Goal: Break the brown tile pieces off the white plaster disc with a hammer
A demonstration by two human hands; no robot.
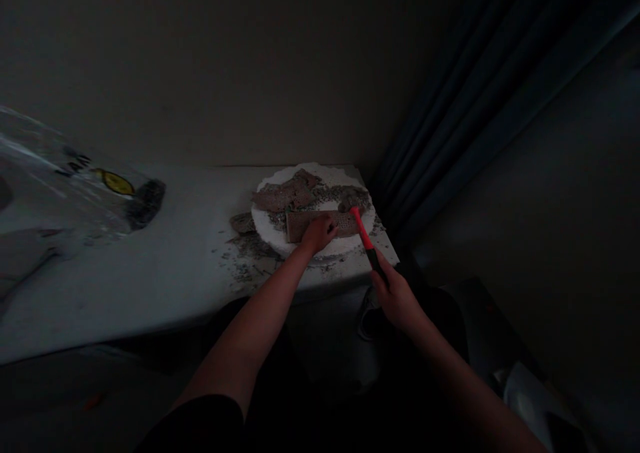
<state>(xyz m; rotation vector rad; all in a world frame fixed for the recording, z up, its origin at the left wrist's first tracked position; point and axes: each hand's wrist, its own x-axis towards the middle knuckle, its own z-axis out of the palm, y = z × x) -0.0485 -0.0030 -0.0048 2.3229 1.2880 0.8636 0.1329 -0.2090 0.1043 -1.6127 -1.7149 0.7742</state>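
My right hand (pixel 397 294) is wrapped round the black grip of a hammer (pixel 365 230) with a red shaft. The hammer's far end lies over the right end of a brown, pitted slab (pixel 297 226), its head hard to make out against grey rubble (pixel 345 193). My left hand (pixel 319 232) rests on the slab's middle with the fingers curled in; whatever they pinch is hidden. Under the slab is a round white board (pixel 340 246) with a ragged rim. Broken brown pieces (pixel 283 196) lie on it behind the slab.
The board stands at the right end of a pale table (pixel 165 273). Grey crumbs (pixel 245 256) and a chunk (pixel 242 222) lie left of it. A clear plastic bag (pixel 95 180) with dark contents is at far left. Dark curtains (pixel 440 106) hang at the right, beside a wall (pixel 225 73).
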